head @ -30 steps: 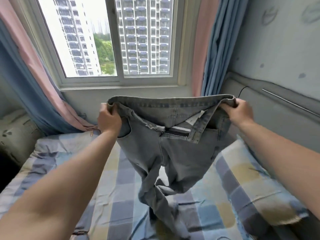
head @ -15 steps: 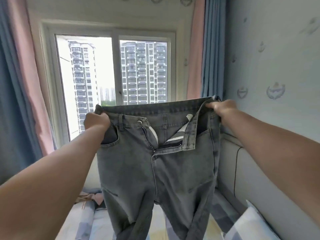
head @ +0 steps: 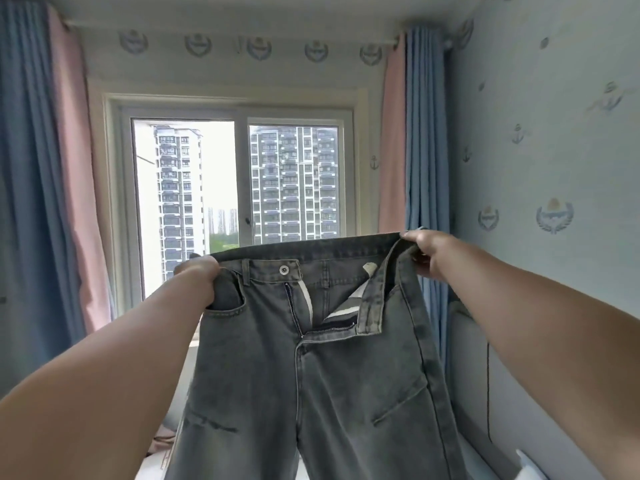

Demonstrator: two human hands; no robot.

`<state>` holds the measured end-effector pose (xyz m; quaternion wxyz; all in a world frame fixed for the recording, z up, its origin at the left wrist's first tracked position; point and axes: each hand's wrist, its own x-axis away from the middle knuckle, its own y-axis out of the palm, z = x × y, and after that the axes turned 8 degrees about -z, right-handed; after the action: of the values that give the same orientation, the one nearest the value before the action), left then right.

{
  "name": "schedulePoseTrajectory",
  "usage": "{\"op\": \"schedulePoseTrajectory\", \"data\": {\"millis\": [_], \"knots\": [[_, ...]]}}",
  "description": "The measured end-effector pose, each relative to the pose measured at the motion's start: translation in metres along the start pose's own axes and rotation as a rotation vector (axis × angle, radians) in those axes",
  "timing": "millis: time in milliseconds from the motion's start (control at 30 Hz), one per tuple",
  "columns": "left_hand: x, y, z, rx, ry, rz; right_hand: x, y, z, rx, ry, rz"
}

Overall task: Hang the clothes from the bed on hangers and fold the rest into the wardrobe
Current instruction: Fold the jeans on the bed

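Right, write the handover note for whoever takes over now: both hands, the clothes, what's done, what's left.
Left hand: grips the jeans at the waistband's left end, by the pocket.
Right hand: grips the waistband's right end.
Jeans: held up and spread in front of the window, front towards you, fly unzipped, button undone, legs hanging out of frame.
Done: jeans picked up and spread out.
Left: hang or fold them and put them in the wardrobe. No hanger, wardrobe or other clothes in view.
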<state>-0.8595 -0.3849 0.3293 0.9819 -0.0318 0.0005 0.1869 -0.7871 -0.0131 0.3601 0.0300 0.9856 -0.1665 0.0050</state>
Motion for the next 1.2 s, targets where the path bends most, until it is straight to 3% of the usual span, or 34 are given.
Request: {"op": "schedulePoseTrajectory", "data": {"millis": [167, 467, 667, 767, 867, 967, 1033, 1133, 1200], "knots": [[0.024, 0.027, -0.005, 0.225, -0.054, -0.202, 0.016, 0.029, 0.001, 0.004, 0.090, -0.184], [0.073, 0.072, 0.013, 0.417, 0.092, -0.524, 0.045, 0.074, -0.009, 0.121, -0.091, -0.399], [0.112, 0.078, 0.015, 0.427, 0.197, -0.769, 0.068, 0.097, -0.020, 0.140, -0.256, -0.469], [0.122, 0.075, 0.013, 0.290, 0.384, -0.930, 0.078, 0.104, -0.025, 0.162, -0.325, -0.450], [0.127, 0.083, 0.003, 0.175, 0.527, -0.825, 0.089, 0.115, -0.031, 0.256, -0.372, -0.427], [0.122, 0.088, -0.008, 0.200, 0.455, -0.623, 0.094, 0.117, -0.034, 0.371, -0.394, -0.398], [0.114, 0.082, -0.013, 0.226, 0.398, -0.600, 0.087, 0.103, -0.033, 0.418, -0.503, -0.358], [0.105, 0.061, -0.011, 0.273, 0.389, -0.608, 0.066, 0.074, -0.016, 0.546, -0.683, -0.115], [0.098, 0.043, -0.002, 0.319, 0.401, -0.617, 0.052, 0.063, 0.008, 0.521, -0.602, -0.043]]}}
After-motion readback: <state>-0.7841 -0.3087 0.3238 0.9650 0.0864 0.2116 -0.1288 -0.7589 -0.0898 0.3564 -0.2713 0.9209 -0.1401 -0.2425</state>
